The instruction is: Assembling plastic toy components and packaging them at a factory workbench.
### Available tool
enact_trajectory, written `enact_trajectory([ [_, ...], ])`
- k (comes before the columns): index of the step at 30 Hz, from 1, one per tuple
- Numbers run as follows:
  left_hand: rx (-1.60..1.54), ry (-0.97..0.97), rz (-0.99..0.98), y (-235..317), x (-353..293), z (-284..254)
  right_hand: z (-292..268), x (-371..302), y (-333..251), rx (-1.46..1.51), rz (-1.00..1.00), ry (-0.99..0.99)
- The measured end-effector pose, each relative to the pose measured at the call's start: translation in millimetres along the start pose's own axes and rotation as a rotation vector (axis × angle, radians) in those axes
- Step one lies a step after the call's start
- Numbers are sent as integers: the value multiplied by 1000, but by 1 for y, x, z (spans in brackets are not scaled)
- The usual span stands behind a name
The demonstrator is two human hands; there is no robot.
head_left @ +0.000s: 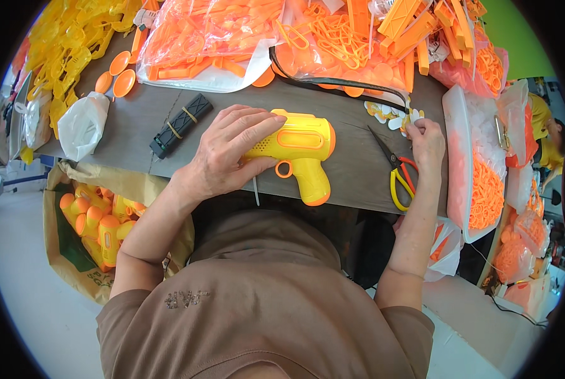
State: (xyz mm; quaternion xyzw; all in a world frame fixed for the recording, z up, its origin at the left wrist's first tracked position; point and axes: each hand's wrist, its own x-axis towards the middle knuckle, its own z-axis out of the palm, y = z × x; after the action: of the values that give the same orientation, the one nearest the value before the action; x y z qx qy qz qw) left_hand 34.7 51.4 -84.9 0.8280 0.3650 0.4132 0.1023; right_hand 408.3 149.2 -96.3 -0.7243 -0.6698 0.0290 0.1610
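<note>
My left hand (226, 148) is wrapped around the rear of a yellow toy gun (311, 158) with orange trim, which lies near the table's front edge. Its handle points toward me and its muzzle to the right. Farther right, the fingers of my right hand (426, 142) pinch a small flat white-and-yellow piece (415, 116) beside a little pile of similar pieces (383, 112). Scissors (396, 165) with one yellow and one red handle lie left of my right wrist, blades partly open. A black bar-shaped object (181, 125) with a rubber band around it rests left of the toy gun.
Bags of orange plastic parts (207, 38) line the back. Orange discs (123, 83) and clear yellow parts (68, 57) sit back left. A paper sack (58, 234) of yellow-and-orange toys stands below left. A tub (457, 158) of orange pieces borders the right; a person (547, 132) is beyond.
</note>
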Motion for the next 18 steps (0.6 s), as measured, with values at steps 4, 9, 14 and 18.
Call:
enact_trajectory([
  [4, -10, 2, -3, 0, -1, 0, -3, 2, -5, 41, 86, -81],
  [9, -8, 1, -3, 5, 4, -6, 5, 6, 13, 256, 116, -27],
  [14, -5, 27, 20, 14, 12, -15, 15, 2, 24, 347, 145, 112],
  [18, -2, 50, 39, 23, 17, -17, 3, -8, 0, 537, 168, 226],
])
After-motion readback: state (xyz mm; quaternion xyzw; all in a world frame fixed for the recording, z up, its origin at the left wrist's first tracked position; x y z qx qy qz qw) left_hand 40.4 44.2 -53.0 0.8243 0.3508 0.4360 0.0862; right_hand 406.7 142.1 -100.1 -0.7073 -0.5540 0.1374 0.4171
